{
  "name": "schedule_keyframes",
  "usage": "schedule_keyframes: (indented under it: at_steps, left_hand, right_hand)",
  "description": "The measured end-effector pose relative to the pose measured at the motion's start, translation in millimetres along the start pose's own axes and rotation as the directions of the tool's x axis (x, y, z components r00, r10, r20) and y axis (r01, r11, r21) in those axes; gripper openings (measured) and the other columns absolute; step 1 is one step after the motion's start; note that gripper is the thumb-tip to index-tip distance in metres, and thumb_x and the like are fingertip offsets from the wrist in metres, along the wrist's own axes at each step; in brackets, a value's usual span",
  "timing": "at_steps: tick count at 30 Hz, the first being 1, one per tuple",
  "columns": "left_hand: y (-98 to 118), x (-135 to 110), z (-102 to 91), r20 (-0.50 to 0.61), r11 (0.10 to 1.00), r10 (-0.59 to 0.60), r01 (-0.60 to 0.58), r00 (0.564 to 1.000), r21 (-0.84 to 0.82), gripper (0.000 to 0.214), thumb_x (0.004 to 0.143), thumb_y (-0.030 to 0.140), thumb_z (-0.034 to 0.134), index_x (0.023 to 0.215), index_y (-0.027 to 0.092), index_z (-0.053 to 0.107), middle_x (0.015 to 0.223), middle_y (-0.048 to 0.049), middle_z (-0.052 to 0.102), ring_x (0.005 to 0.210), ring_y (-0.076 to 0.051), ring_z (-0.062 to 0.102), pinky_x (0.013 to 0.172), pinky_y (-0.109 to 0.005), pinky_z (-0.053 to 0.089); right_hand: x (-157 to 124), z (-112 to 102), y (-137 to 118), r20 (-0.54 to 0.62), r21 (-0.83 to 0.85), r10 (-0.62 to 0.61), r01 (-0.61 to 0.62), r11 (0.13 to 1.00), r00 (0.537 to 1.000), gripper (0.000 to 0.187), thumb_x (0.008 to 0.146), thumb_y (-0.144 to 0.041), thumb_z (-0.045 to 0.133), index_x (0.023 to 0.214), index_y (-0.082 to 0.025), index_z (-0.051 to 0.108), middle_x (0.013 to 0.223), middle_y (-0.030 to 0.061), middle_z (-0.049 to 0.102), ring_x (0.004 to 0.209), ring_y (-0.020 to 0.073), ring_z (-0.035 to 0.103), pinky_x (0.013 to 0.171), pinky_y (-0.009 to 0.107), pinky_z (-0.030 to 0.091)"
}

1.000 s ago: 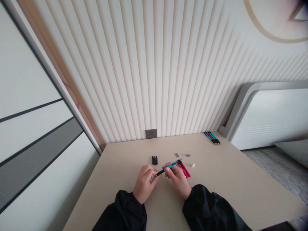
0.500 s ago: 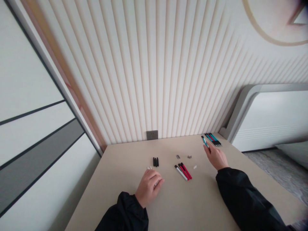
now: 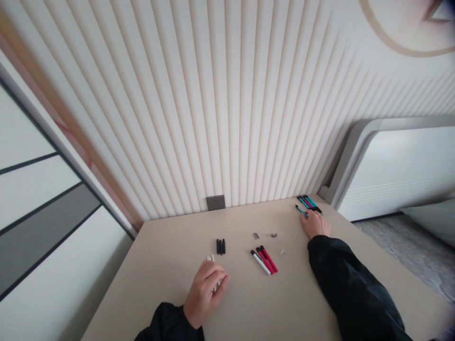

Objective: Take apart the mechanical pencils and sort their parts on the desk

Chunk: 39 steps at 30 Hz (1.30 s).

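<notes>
My right hand [image 3: 316, 224] is at the far right of the table, its fingers closed on a blue pen [image 3: 301, 211] with a dark end. Just beyond it lies a row of assembled blue and red pens [image 3: 310, 201], partly covered by the hand. My left hand [image 3: 206, 286] rests loosely over several thin white rods [image 3: 213, 257], thumb apart from the fingers; the rods poke out past the fingers and show beside the thumb. Three black pen grips [image 3: 221, 246] lie beyond that hand. A white pen barrel [image 3: 260, 262] and two red barrels [image 3: 269, 259] lie between my hands.
Two small heaps of metal pieces, a left one [image 3: 256, 235] and a right one [image 3: 273, 235], lie mid-table. Near them is a small whitish piece [image 3: 282, 251]. A wall socket [image 3: 215, 202] sits behind the table's back edge. A bed headboard [image 3: 401, 166] stands at the right.
My right hand has moved with the blue pen towards the row of pens and lowered to the table beside it. The left hand stays over the white rods. The view has shifted slightly.
</notes>
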<state>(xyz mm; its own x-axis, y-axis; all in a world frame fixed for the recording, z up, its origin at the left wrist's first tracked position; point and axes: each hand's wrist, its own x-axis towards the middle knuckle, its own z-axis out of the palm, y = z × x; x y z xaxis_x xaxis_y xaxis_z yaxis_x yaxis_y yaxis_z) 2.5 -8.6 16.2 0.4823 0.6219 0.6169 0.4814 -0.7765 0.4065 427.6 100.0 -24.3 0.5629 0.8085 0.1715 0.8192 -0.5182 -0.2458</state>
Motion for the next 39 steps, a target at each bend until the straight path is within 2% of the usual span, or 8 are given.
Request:
schedule_keyframes:
  at_steps: [6,12,17,22,30,39]
  left_hand:
    - [0,2,0.8,0.011,1.0,-0.027,0.027,1.0,-0.016,0.013,0.087,0.012,0.054,0.078,0.019,0.057,0.077,-0.0021,0.061,0.075,-0.015,0.057,0.074,-0.031,0.047]
    - [1,3,0.1,0.005,0.999,-0.03,0.03,1.0,-0.011,0.013,0.088,0.012,0.054,0.077,0.019,0.058,0.077,-0.0026,0.062,0.076,-0.015,0.057,0.076,-0.032,0.049]
    - [2,3,-0.8,0.015,1.0,-0.025,0.025,1.0,-0.003,0.013,0.088,0.013,0.054,0.077,0.019,0.057,0.076,-0.003,0.062,0.075,-0.016,0.057,0.074,-0.032,0.049]
    - [2,2,-0.4,0.032,1.0,-0.016,0.016,0.999,-0.003,0.012,0.088,0.013,0.053,0.078,0.019,0.057,0.077,-0.003,0.061,0.075,-0.016,0.057,0.074,-0.033,0.048]
    - [1,2,0.3,0.044,1.0,0.009,-0.008,0.999,-0.005,0.012,0.087,0.011,0.055,0.079,0.019,0.057,0.077,-0.0024,0.061,0.074,-0.015,0.056,0.074,-0.032,0.047]
    - [2,1,-0.2,0.057,1.0,0.001,-0.001,0.998,-0.002,0.013,0.089,0.014,0.053,0.077,0.018,0.058,0.076,-0.0028,0.062,0.074,-0.016,0.057,0.076,-0.033,0.048]
  right_hand:
    - [4,3,0,-0.008,-0.013,-0.002,0.002,1.0,1.0,0.041,0.092,-0.044,0.039,0.108,-0.02,0.069,0.107,0.0136,0.062,0.095,0.0265,0.061,0.075,0.035,0.046]
    - [-8,0,6,-0.073,-0.07,-0.058,0.053,0.996,0.996,0.038,0.09,-0.04,0.042,0.113,-0.019,0.065,0.106,0.0132,0.062,0.104,0.0281,0.057,0.079,0.036,0.045]
    - [-21,-6,15,-0.016,-0.079,-0.079,0.077,0.994,0.997,0.032,0.089,-0.035,0.043,0.1,-0.021,0.07,0.104,0.0119,0.064,0.097,0.027,0.06,0.078,0.036,0.045]
    - [-22,-5,20,-0.01,-0.037,-0.096,0.096,0.995,0.995,0.03,0.089,-0.03,0.044,0.106,-0.023,0.068,0.108,0.0097,0.064,0.094,0.0246,0.061,0.077,0.033,0.044]
    - [-13,4,23,-0.113,-0.013,-0.111,0.11,0.994,0.987,0.032,0.087,-0.025,0.049,0.114,-0.022,0.065,0.11,0.0094,0.063,0.103,0.0242,0.057,0.084,0.032,0.042]
    - [-4,19,38,-0.111,0.132,0.0,0.014,0.991,0.994,0.038,0.08,-0.024,0.048,0.111,-0.018,0.069,0.109,0.0125,0.061,0.098,0.0248,0.057,0.086,0.033,0.042]
